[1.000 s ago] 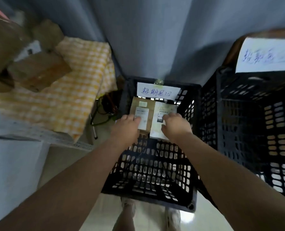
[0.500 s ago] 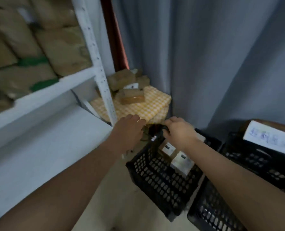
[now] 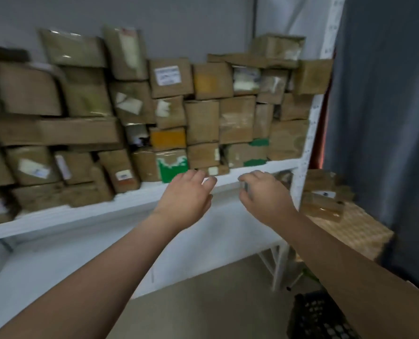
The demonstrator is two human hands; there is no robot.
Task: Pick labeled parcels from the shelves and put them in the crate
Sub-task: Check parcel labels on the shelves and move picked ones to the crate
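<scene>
Several brown cardboard parcels [image 3: 201, 121], many with white labels, are stacked in rows on a white shelf [image 3: 252, 168]. My left hand [image 3: 186, 196] and my right hand [image 3: 264, 194] are raised side by side just in front of the shelf's front edge, both with loosely curled fingers and holding nothing. A parcel with green tape [image 3: 171, 165] sits right above my left hand. Only a corner of the black plastic crate [image 3: 318, 316] shows at the bottom right, on the floor below my right arm.
A white shelf upright [image 3: 309, 143] stands at the right. Beyond it, a few more parcels [image 3: 323, 201] lie on a yellow checked cloth [image 3: 350, 231]. A grey curtain [image 3: 387, 106] hangs on the right. A lower white shelf board [image 3: 56, 260] is below.
My view has swung up and left from the crate to the shelf. Both hands let go of the parcels laid in the crate and rose empty to the shelf's edge.
</scene>
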